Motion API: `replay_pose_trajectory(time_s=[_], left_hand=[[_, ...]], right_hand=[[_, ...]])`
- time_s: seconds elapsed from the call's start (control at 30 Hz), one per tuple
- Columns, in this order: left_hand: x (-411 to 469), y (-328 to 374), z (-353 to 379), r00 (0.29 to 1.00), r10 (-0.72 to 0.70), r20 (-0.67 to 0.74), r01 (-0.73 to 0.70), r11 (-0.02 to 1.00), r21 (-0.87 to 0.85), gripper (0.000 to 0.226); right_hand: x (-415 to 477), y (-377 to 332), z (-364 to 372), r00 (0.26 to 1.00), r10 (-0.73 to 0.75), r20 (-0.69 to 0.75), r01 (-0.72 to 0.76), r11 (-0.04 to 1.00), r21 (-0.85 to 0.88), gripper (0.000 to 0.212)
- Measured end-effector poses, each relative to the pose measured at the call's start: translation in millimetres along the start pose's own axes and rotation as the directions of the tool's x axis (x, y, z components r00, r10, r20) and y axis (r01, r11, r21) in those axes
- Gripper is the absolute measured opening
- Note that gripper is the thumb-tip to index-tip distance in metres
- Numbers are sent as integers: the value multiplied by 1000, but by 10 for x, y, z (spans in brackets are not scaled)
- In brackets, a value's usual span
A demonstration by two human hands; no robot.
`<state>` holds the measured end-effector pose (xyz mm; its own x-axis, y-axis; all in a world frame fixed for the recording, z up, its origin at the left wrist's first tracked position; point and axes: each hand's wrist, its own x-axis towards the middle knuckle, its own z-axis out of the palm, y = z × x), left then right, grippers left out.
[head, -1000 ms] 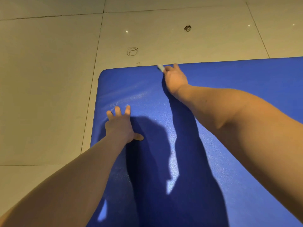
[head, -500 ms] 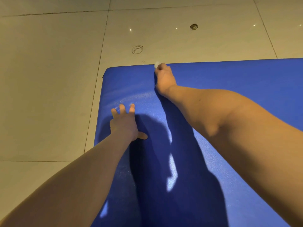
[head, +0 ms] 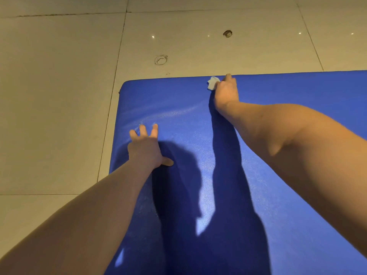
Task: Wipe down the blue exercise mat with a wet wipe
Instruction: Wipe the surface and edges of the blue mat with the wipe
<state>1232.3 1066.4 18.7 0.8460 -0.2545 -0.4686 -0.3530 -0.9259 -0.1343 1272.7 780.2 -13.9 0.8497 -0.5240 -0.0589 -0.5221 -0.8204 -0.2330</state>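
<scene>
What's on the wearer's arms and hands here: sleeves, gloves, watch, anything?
Nothing worn that shows. The left hand and right hand are ungloved, both wrists carry no watch or band, and both forearms are bare to the frame edge, no sleeve in view. No rings that I can make out.

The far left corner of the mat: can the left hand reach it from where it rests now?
Probably yes. The left hand lies flat on the mat, and only bare mat lies between it and the corner. The right hand, holding the wipe, is farther right.
</scene>
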Motion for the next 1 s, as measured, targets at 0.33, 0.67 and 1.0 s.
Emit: replay_pose_trajectory(time_s=[0.33,0.67,1.0], left_hand=[[-177,-45,66,999,-30,-32,27,996,-85,129],[-649,-177,30,999,8,-35,-20,933,-358,69],[-1574,-44,-817,992,93,-89,-118,370,-921,22]], right_hand=[[-981,-681,108,941,-271,204,243,958,155,24],[-1858,-512,-127,953,-293,71,216,827,519,14],[-2542,-739,-1365,928,-301,220,43,671,740,13]])
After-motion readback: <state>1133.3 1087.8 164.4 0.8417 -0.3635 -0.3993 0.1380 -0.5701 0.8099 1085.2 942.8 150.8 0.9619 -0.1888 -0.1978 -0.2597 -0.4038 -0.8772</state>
